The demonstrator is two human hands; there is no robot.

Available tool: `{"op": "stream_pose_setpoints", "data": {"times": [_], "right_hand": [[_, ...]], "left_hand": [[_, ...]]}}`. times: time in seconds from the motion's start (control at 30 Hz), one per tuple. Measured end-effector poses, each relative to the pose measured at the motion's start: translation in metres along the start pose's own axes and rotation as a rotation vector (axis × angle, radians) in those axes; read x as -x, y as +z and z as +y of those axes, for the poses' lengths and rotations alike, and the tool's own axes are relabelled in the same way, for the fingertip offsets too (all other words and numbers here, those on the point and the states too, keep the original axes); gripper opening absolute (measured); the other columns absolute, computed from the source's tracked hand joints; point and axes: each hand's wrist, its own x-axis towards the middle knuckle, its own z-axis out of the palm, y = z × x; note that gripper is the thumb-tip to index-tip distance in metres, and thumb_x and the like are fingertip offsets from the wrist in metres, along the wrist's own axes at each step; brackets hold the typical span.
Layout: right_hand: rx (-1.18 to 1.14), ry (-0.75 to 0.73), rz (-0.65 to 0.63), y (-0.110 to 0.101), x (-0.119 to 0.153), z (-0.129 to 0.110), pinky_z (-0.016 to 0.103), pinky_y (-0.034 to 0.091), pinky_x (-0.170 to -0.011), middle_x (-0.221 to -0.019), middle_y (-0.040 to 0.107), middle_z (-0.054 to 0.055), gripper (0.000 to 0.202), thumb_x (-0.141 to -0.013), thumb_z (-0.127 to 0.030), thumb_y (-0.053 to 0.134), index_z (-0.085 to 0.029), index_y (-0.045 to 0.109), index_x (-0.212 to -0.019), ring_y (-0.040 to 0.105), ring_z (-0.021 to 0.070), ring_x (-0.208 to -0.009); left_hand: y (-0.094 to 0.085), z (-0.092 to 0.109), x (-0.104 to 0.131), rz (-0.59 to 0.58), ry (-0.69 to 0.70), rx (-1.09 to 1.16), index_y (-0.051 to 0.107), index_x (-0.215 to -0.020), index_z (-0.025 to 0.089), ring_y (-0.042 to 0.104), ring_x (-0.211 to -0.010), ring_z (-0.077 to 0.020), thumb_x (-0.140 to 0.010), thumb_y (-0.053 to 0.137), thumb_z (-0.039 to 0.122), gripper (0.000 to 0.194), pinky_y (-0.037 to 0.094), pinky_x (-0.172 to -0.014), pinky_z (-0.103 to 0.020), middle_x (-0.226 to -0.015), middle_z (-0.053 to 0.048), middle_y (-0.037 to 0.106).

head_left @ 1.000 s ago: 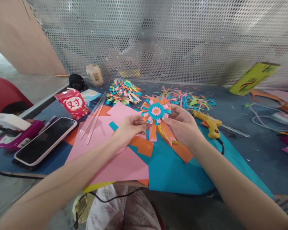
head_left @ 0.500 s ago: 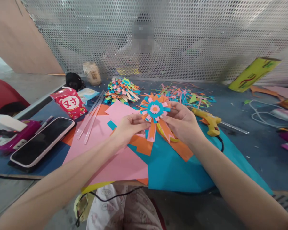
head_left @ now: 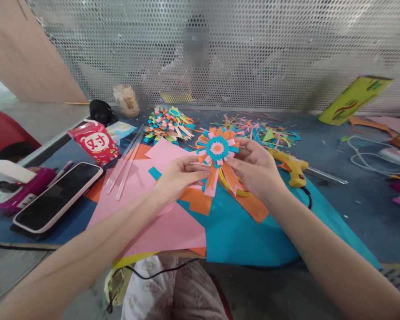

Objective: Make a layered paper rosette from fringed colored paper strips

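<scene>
A paper rosette (head_left: 217, 148) in orange, pink and blue is held up between my two hands, its two forked ribbon tails hanging down. My left hand (head_left: 186, 174) pinches its left edge, and my right hand (head_left: 255, 165) grips the right side with the thumb near the front. Under it lie a pink paper sheet (head_left: 166, 226), a blue paper sheet (head_left: 250, 244) and orange paper pieces (head_left: 200, 201). Partly hidden behind the tails and my right hand is a yellow ring-shaped thing (head_left: 227, 184).
A yellow glue gun (head_left: 293, 167) lies right of my right hand. Behind are a pile of rosettes (head_left: 168, 124) and paper scraps (head_left: 263, 133). Clear glue sticks (head_left: 125, 164), a phone (head_left: 58, 198) and a red packet (head_left: 98, 144) lie left. A yellow can (head_left: 355, 101) leans against the perforated metal panel (head_left: 253, 53).
The rosette's face has tipped slightly upward and shows more fully. Both hands keep their hold and have barely moved.
</scene>
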Motion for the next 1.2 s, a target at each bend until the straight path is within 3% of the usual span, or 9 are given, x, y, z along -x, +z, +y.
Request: {"op": "stream_pose_setpoints", "data": {"times": [0.5, 0.73, 0.87, 0.97, 1.03, 1.1, 1.2], "right_hand": [[-0.032, -0.018, -0.027, 0.002, 0.001, -0.001, 0.035, 0.055, -0.078, -0.084, 0.067, -0.004, 0.044, -0.055, -0.029, 0.083, -0.030, 0.056, -0.090, 0.066, 0.0157, -0.078], [0.005, -0.067, 0.014, 0.002, 0.002, -0.004, 0.039, 0.055, -0.079, -0.087, 0.066, -0.002, 0.043, -0.058, -0.031, 0.081, -0.030, 0.055, -0.093, 0.066, 0.0202, -0.087], [-0.023, -0.117, 0.119, -0.003, -0.001, -0.008, 0.035, 0.055, -0.079, -0.086, 0.065, -0.003, 0.039, -0.059, -0.029, 0.080, -0.030, 0.057, -0.090, 0.065, 0.0177, -0.084], [-0.070, -0.119, 0.231, -0.007, -0.005, -0.007, 0.032, 0.056, -0.078, -0.077, 0.063, -0.005, 0.039, -0.057, -0.026, 0.080, -0.029, 0.056, -0.088, 0.065, 0.0151, -0.078], [-0.052, -0.063, 0.190, -0.009, -0.007, -0.002, 0.033, 0.055, -0.078, -0.078, 0.063, -0.005, 0.042, -0.056, -0.025, 0.081, -0.028, 0.055, -0.089, 0.065, 0.0149, -0.076], [0.038, 0.016, 0.044, -0.008, -0.009, 0.005, 0.036, 0.054, -0.080, -0.083, 0.066, -0.003, 0.043, -0.055, -0.026, 0.080, -0.026, 0.055, -0.091, 0.066, 0.0164, -0.078], [0.338, 0.003, -0.089, -0.006, -0.008, 0.013, 0.040, 0.053, -0.082, -0.091, 0.068, 0.003, 0.036, -0.061, -0.024, 0.075, -0.023, 0.056, -0.092, 0.067, 0.0203, -0.086]], "left_hand": [[-0.002, -0.003, -0.002, -0.015, -0.016, -0.011, 0.058, -0.079, 0.014, 0.063, -0.053, -0.0110, -0.048, 0.082, 0.005, 0.041, 0.048, -0.051, -0.022, -0.063, 0.001, 0.069], [-0.002, -0.002, 0.000, -0.052, -0.055, -0.029, 0.064, -0.079, 0.013, 0.063, -0.056, -0.0096, -0.049, 0.084, 0.009, 0.037, 0.048, -0.052, -0.019, -0.063, 0.000, 0.068], [-0.004, 0.004, 0.000, -0.026, -0.036, -0.250, 0.067, -0.085, 0.013, 0.061, -0.058, -0.0104, -0.057, 0.078, 0.010, 0.030, 0.045, -0.051, -0.020, -0.067, -0.002, 0.068], [-0.012, 0.012, -0.005, 0.049, 0.083, -0.462, 0.066, -0.083, 0.014, 0.061, -0.059, -0.0125, -0.058, 0.072, 0.006, 0.027, 0.044, -0.049, -0.022, -0.069, -0.002, 0.066], [-0.018, 0.017, -0.009, 0.120, 0.193, -0.494, 0.063, -0.083, 0.014, 0.059, -0.055, -0.0113, -0.060, 0.071, 0.007, 0.025, 0.045, -0.048, -0.023, -0.069, 0.000, 0.063], [-0.023, 0.021, -0.012, 0.193, 0.287, -0.446, 0.061, -0.085, 0.014, 0.058, -0.054, -0.0102, -0.061, 0.070, 0.009, 0.026, 0.046, -0.050, -0.023, -0.071, 0.000, 0.061], [-0.026, 0.025, -0.013, 0.234, 0.358, -0.367, 0.061, -0.090, 0.012, 0.060, -0.059, -0.0103, -0.060, 0.070, 0.008, 0.031, 0.050, -0.057, -0.024, -0.073, 0.000, 0.061]]}}
